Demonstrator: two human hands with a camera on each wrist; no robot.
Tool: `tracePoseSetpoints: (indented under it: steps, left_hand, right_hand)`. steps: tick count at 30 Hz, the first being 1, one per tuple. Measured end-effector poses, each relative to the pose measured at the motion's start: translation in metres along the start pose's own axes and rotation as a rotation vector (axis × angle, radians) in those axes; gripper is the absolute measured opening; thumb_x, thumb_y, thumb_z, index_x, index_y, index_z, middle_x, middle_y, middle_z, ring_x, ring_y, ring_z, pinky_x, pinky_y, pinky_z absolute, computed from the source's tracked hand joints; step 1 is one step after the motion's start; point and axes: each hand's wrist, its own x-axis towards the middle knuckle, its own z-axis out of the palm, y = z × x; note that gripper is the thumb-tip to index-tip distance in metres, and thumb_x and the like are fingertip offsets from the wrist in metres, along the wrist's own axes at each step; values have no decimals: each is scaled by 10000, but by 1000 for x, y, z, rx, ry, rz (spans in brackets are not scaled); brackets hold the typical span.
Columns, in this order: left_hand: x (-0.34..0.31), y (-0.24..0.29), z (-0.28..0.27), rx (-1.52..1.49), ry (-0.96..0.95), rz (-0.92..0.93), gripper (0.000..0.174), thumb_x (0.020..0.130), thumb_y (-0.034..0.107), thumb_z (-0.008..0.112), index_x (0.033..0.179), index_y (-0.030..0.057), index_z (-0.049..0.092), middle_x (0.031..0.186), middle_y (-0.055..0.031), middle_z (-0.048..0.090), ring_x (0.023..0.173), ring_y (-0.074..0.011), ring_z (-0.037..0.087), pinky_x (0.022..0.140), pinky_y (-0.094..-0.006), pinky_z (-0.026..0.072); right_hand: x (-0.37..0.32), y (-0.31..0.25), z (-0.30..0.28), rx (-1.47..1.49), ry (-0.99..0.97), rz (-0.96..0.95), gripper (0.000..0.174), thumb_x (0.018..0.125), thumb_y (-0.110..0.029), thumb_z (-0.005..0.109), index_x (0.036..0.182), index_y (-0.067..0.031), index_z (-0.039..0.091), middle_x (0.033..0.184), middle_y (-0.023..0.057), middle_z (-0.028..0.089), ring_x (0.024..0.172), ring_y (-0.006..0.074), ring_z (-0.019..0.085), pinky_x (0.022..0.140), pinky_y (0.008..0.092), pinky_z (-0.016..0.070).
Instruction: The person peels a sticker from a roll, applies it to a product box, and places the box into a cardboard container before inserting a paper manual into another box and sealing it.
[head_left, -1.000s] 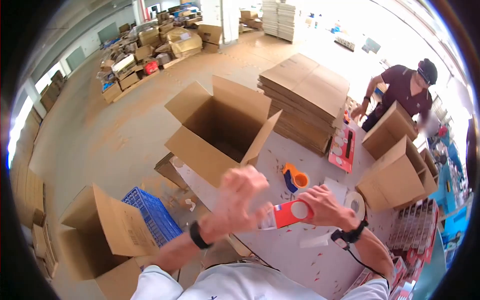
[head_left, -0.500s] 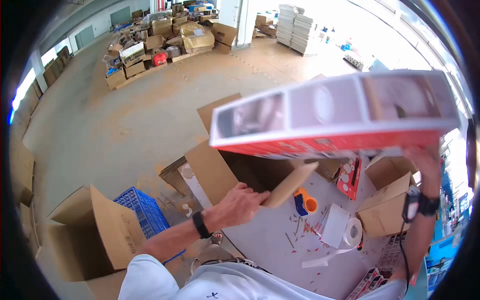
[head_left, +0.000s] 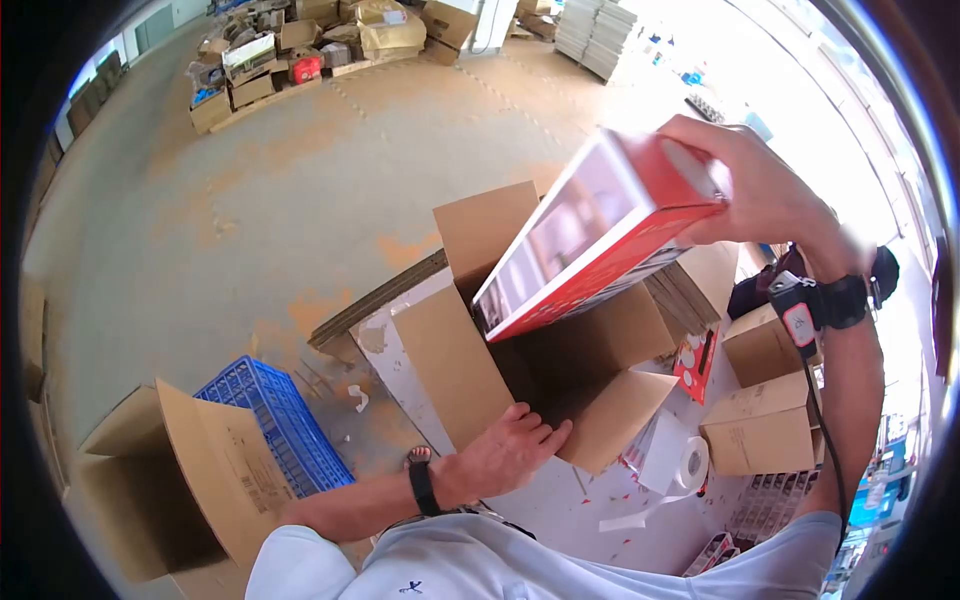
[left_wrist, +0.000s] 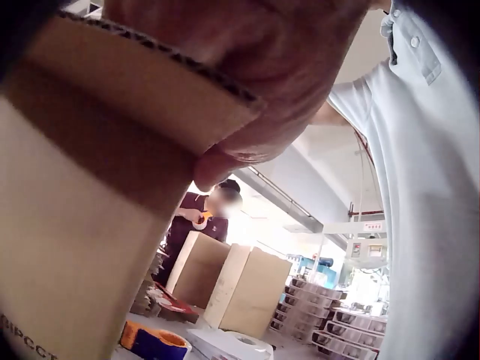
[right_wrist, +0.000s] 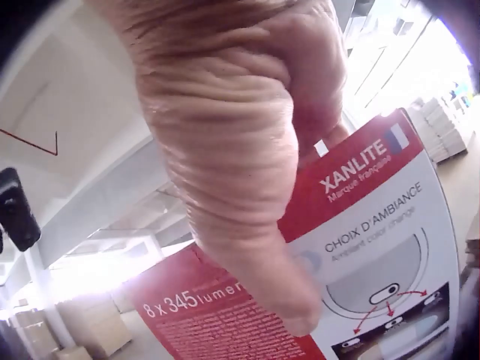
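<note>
My right hand (head_left: 755, 190) grips the upper end of a long red-and-white retail box (head_left: 575, 235), printed XANLITE in the right wrist view. This printed box slants down, its lower end over the opening of a cardboard carton (head_left: 450, 360). In the right wrist view the thumb (right_wrist: 274, 289) lies along the printed face. At the carton's near corner, my left hand (head_left: 512, 450) holds the edge beside a raised flap (head_left: 622, 420). The left wrist view has that hand (left_wrist: 255, 82) close against the corrugated edge of the cardboard (left_wrist: 82, 195).
A tape roll (head_left: 692, 462) lies on the white table (head_left: 545, 515), with an orange-and-blue tape dispenser (left_wrist: 154, 341) nearby. Other cartons (head_left: 760, 425) stand to the right. Left of the table are a blue crate (head_left: 285, 420) and an open carton (head_left: 225, 455). Another person (left_wrist: 196, 225) stands beyond.
My right hand has lifted the retail box from the table, swung it up and tilted it down over the carton. My left hand has left the box and moved to the carton's flap edge.
</note>
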Motion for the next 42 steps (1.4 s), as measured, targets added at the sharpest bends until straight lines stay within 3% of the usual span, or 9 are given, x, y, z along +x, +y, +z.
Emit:
tracePoseSetpoints:
  steps: [5, 16, 22, 25, 27, 31, 35, 38, 42]
  left_hand:
    - [-3, -5, 2, -11, -22, 38, 493, 868, 94, 640, 1349, -15, 632, 792, -37, 613, 832, -201, 586, 912, -354, 424]
    - [5, -17, 6, -148, -6, 61, 588, 827, 120, 643, 1393, -31, 583, 841, -42, 606, 854, -200, 581, 909, -384, 428]
    - [15, -19, 15, 104, -206, 115, 713, 823, 122, 638, 1488, -60, 456, 931, -55, 607, 911, -219, 582, 959, -447, 412]
    - [28, -19, 8, -108, -175, 39, 629, 841, 104, 642, 1443, -39, 530, 979, -99, 621, 952, -269, 583, 969, -468, 405]
    - [32, -13, 3, -199, -225, -13, 575, 869, 100, 651, 1422, -33, 561, 1015, -130, 629, 974, -305, 585, 993, -489, 399]
    - [31, -21, -7, -289, -155, -37, 534, 916, 125, 661, 1416, -34, 563, 1043, -175, 632, 992, -355, 601, 1029, -516, 417]
    - [33, -2, -32, -246, -7, 78, 480, 903, 127, 705, 1350, -15, 604, 1092, -198, 640, 1023, -351, 628, 960, -502, 506]
    - [3, 19, -64, -789, -154, 40, 551, 806, 43, 772, 1333, 9, 615, 1240, -231, 632, 1154, -384, 607, 992, -466, 494]
    - [40, 89, -42, -958, -292, 186, 175, 888, 45, 789, 1031, -31, 724, 886, -139, 719, 840, -284, 683, 778, -372, 541]
  right_hand:
    - [30, 13, 80, -106, 104, -245, 511, 720, -195, 868, 1073, -68, 522, 985, 147, 611, 984, 379, 626, 872, 491, 483]
    - [63, 49, 274, -303, 312, -163, 386, 708, -92, 767, 1053, -38, 602, 1084, 134, 569, 1034, 334, 612, 891, 453, 527]
    - [65, 72, 313, -63, 403, -440, 408, 718, -100, 760, 1102, -106, 624, 1092, 136, 628, 1059, 334, 650, 865, 493, 553]
    - [13, 11, 170, -64, -246, 133, 352, 918, -341, 706, 1222, -174, 649, 989, 137, 722, 983, 369, 706, 830, 503, 575]
    - [-34, 34, 154, -6, 284, 19, 351, 947, -381, 672, 1228, -171, 667, 899, 158, 727, 869, 364, 704, 782, 478, 576]
    - [-204, 21, 98, 156, 579, 537, 304, 989, -312, 742, 1122, -45, 686, 1027, 44, 693, 913, 96, 673, 756, 286, 548]
    - [-373, -15, 144, 247, 896, 848, 142, 1000, -160, 702, 1041, -24, 712, 906, 15, 690, 808, 66, 644, 722, 253, 532]
    - [-457, -55, 211, 510, 990, 1195, 106, 999, -116, 682, 984, -12, 697, 863, -1, 669, 764, 63, 610, 698, 237, 512]
    - [-542, -80, 341, 674, 1037, 1423, 96, 993, -111, 676, 960, -25, 698, 792, -4, 663, 705, 74, 611, 652, 260, 525]
